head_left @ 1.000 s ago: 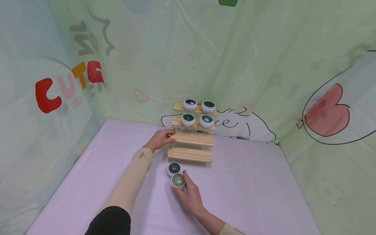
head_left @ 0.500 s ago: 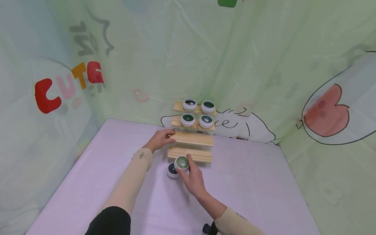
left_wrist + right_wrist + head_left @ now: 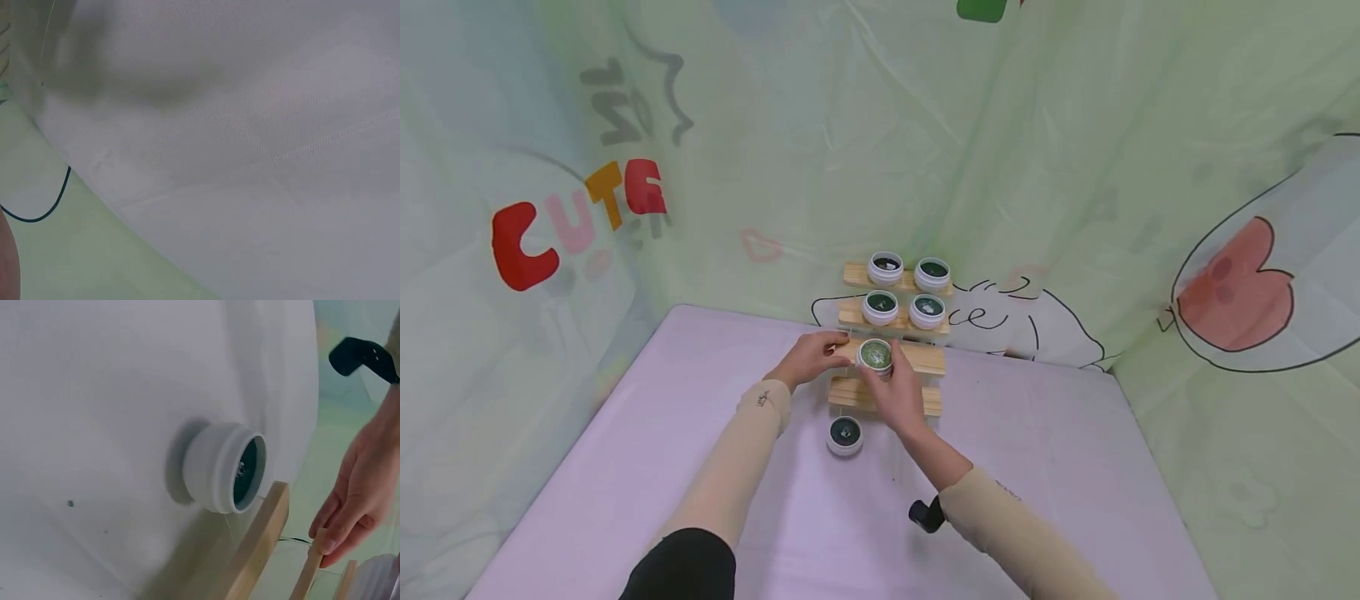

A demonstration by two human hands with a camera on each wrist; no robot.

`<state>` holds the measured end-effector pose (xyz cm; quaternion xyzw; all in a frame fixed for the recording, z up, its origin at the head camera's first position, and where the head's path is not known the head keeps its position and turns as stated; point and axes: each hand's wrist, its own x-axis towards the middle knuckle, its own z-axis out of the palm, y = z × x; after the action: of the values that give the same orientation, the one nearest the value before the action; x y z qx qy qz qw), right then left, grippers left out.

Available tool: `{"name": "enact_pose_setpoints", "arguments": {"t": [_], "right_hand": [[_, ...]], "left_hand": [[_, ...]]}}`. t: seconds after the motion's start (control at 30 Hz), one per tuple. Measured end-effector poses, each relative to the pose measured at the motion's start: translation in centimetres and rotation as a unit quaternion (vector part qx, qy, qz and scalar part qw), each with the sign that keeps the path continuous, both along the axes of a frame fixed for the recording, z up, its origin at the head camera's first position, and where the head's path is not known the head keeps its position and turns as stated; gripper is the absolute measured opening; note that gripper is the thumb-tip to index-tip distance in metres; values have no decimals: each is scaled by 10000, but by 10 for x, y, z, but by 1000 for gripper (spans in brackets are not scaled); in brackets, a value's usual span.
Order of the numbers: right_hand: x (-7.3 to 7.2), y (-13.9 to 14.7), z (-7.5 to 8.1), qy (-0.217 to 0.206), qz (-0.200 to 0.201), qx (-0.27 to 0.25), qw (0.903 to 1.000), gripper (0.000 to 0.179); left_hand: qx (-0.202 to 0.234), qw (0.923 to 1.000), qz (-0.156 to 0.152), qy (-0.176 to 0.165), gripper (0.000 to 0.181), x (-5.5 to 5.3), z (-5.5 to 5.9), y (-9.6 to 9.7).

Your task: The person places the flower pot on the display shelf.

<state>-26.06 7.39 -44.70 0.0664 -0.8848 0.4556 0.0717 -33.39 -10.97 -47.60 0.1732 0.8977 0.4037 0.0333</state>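
Observation:
My right hand [image 3: 897,390] holds a small white jar [image 3: 876,356] with speckled green contents over the second-lowest board of a stepped wooden display rack [image 3: 925,358]. At that board's left end is my left hand [image 3: 808,358]. The right wrist view shows the left hand [image 3: 359,494] pinching the board end between thumb and fingers. Another white jar [image 3: 845,436], dark green inside, stands on the cloth before the rack; it also appears as the jar [image 3: 219,467] in the right wrist view. Only a sliver of skin shows in the left wrist view.
Two jars [image 3: 881,307] sit on the second-highest board, and two more jars [image 3: 886,267] on the top one. The lowest board [image 3: 850,393] lies partly behind my right hand. A pale purple cloth [image 3: 1037,467] covers the table; printed curtains [image 3: 775,167] enclose it.
My right hand has lifted the green-speckled jar from beside the dark green jar and carried it forward to the second-lowest board. The left hand has stayed at the board end.

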Motion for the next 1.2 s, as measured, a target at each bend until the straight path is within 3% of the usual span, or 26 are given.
{"name": "enact_pose_setpoints", "arguments": {"t": [0.2,0.47,1.2], "right_hand": [[-14,-5,8,-212,-218,-54,9995,76],[-29,-10,-3,-316,-309,6,9990,77],[-44,-12,-20,-268,-510,25,9983,82]], "left_hand": [[-137,9999,84,-58,49,1,2,1],[-86,10000,42,10,47,2,5,2],[-65,10000,24,55,48,2,3,2]]}}
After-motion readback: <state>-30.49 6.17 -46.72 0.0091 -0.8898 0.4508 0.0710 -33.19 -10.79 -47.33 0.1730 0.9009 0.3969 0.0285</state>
